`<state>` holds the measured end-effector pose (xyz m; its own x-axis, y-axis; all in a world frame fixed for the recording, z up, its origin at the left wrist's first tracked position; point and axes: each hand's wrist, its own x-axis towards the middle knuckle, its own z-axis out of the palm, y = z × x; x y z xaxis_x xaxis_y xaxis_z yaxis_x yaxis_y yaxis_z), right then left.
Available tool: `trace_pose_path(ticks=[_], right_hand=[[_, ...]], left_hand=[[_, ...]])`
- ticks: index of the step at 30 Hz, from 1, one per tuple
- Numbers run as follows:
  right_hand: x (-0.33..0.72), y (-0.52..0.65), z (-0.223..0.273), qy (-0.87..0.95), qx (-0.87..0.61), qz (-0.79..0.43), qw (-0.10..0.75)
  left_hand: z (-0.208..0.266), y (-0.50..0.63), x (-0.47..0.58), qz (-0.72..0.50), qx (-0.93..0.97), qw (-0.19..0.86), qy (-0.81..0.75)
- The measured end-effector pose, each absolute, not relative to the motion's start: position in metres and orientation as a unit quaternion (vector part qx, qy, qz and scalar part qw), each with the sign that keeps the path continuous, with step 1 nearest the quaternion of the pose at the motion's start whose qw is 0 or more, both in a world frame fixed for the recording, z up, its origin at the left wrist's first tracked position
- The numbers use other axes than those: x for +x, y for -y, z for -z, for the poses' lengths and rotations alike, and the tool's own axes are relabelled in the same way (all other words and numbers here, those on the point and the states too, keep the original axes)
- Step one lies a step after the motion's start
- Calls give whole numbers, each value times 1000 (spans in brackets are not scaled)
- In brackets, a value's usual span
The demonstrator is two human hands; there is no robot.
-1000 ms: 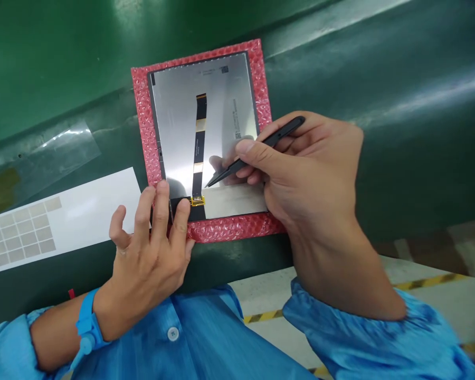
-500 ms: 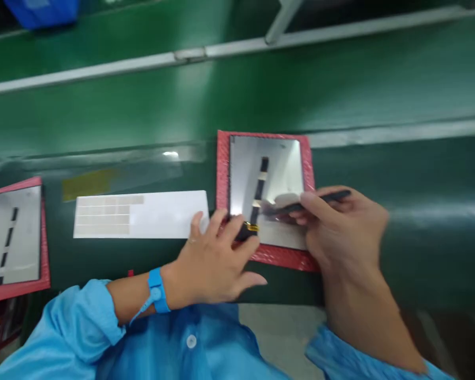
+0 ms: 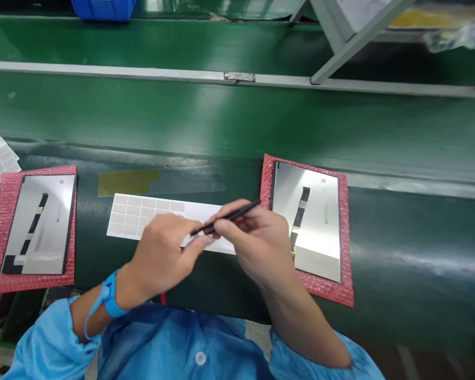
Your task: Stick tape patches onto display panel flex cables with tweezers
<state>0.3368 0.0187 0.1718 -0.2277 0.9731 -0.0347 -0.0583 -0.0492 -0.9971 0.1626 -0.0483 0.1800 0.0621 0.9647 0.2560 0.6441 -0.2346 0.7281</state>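
Note:
My right hand (image 3: pixel 261 240) holds slim black tweezers (image 3: pixel 237 212) like a pen, their tip pointing left. At that tip, my left hand (image 3: pixel 164 253) brings thumb and forefinger together; what they pinch is too small to make out. Both hands hover over a white sticker sheet (image 3: pixel 200 211) with rows of pale rectangular labels at its left end. To the right, a display panel (image 3: pixel 320 211) with a silvery back and a dark flex strip lies on pink bubble wrap (image 3: pixel 346 253). My right hand and wrist hide its lower left corner.
A second silvery panel (image 3: pixel 59 221) rests on pink bubble wrap (image 3: pixel 8 211) at the left. Behind the sheet lies a yellowish clear strip (image 3: pixel 126 182). More label sheets (image 3: pixel 0 158) are at the far left. A metal rail (image 3: pixel 142 72) crosses the green bench, with a blue bin (image 3: pixel 103 9) beyond.
Both hands have left the right-hand panel and moved left over the sticker sheet. My left hand has let go of the panel's lower edge and now pinches at the tweezers' tip.

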Motion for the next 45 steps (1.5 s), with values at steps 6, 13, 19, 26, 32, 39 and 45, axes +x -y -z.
trace_pose_path(ticks=[6, 13, 19, 26, 32, 39, 45], right_hand=[[305, -68, -138, 511, -498, -540, 447], [311, -63, -128, 545, -530, -496, 420], [314, -64, -128, 569, -530, -483, 403], [313, -70, -132, 568, -543, -508, 352], [306, -73, -130, 564, -525, -522, 367], [329, -77, -146, 502, -449, -580, 459], [447, -83, -161, 476, -501, -506, 516]], left_hand=[[-137, 27, 126, -185, 721, 107, -659], [-137, 34, 138, -190, 732, 94, -648], [-135, 34, 140, -193, 730, 89, -650], [-135, 33, 140, -198, 728, 99, -648], [-135, 33, 138, -195, 728, 109, -649], [-128, 29, 127, -222, 730, 100, -638], [-127, 26, 115, -273, 756, -1, -595]])
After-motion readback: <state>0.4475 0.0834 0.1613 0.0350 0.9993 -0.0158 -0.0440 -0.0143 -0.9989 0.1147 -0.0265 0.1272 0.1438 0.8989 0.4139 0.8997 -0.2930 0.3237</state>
